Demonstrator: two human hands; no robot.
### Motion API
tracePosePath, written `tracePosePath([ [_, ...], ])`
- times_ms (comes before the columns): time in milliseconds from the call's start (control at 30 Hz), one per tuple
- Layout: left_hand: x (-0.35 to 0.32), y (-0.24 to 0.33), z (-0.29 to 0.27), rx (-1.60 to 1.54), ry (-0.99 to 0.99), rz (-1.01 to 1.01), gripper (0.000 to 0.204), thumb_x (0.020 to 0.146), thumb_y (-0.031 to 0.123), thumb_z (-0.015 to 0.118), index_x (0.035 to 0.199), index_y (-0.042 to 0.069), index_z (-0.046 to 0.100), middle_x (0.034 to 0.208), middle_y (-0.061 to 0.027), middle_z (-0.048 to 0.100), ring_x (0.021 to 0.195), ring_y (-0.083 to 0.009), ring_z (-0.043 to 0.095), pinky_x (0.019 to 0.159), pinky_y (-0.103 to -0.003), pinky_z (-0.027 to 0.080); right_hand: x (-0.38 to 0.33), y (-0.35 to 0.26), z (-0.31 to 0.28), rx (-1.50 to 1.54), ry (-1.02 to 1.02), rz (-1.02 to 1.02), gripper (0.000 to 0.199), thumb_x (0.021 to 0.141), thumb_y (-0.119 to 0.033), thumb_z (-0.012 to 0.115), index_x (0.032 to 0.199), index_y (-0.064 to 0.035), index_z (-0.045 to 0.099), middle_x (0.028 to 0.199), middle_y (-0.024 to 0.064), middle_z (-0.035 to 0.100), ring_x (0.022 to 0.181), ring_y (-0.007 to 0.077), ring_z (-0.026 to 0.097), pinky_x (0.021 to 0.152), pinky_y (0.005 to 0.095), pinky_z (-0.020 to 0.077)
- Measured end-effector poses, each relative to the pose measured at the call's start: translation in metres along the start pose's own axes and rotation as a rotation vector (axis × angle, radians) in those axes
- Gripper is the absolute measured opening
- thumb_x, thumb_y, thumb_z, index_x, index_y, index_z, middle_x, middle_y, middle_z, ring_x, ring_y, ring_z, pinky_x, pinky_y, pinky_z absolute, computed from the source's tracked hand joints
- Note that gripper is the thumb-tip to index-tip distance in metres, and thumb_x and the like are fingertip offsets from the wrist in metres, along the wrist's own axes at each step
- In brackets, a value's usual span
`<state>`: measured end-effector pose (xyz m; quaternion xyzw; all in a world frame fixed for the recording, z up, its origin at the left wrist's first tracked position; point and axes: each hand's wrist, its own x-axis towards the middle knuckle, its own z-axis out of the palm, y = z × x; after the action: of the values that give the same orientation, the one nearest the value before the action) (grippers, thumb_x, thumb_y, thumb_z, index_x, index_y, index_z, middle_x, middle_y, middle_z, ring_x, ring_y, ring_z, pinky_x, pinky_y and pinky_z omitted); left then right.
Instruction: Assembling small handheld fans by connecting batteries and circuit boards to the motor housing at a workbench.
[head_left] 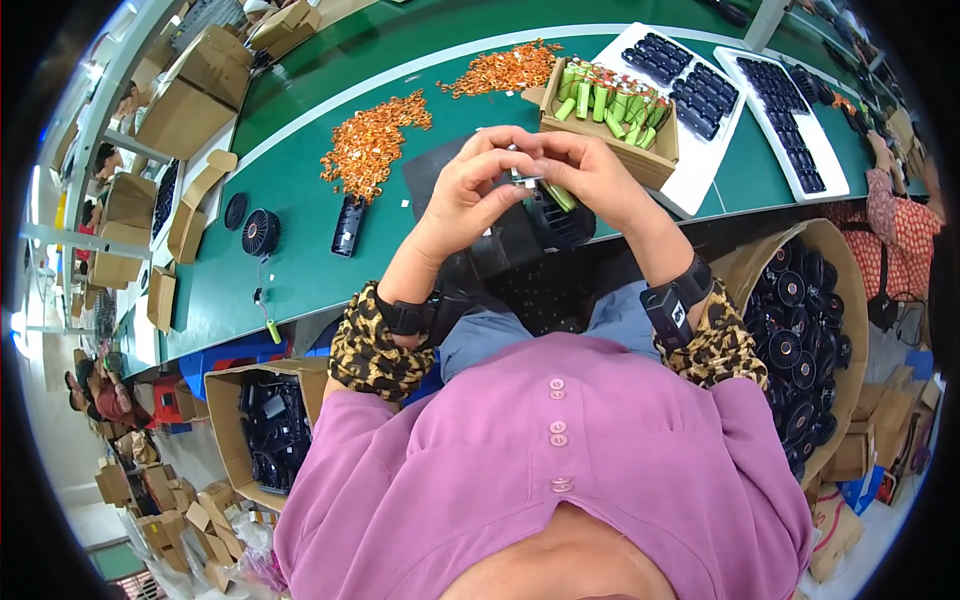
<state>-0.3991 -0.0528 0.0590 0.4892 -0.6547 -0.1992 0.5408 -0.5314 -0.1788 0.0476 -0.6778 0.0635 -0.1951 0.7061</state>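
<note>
Both hands meet over the near edge of the green table. My left hand (pixel 478 188) is closed, its thumb and fingers pinching a small pale, metallic-looking part (pixel 524 181), too small to identify. My right hand (pixel 592 172) pinches the same part from the other side. Just under the right fingers a green battery cell (pixel 560 197) slants over a round black fan (pixel 563 224); whether the cell is joined to the small part is hidden. Beneath the hands lies a black mat (pixel 432 172). An open cardboard box of green battery cells with wires (pixel 612 105) stands beyond the right hand.
Orange ring-like pieces (pixel 368 140) are heaped on the green table (pixel 290 200). Left of them lie a black casing (pixel 348 226) and a black fan (pixel 261 232). White trays (pixel 735 110) hold black casings. Cartons of black parts (pixel 225 400) and fans (pixel 800 350) flank me.
</note>
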Motion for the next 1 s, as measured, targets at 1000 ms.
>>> tracePosePath([
  [1000, 0.009, 0.023, 0.019, 0.103, 0.167, -0.125, 0.031, 0.074, -0.005, 0.061, 0.102, 0.009, 0.063, 0.083, -0.0036, 0.057, 0.073, -0.0112, 0.059, 0.062, -0.023, 0.049, -0.038, -0.035, 0.003, -0.162, -0.125, 0.197, 0.032, 0.093, -0.028, 0.045, 0.08, -0.002, 0.059, 0.05, -0.0008, 0.05, 0.044, 0.0037, 0.042, 0.042, 0.0187, 0.0313],
])
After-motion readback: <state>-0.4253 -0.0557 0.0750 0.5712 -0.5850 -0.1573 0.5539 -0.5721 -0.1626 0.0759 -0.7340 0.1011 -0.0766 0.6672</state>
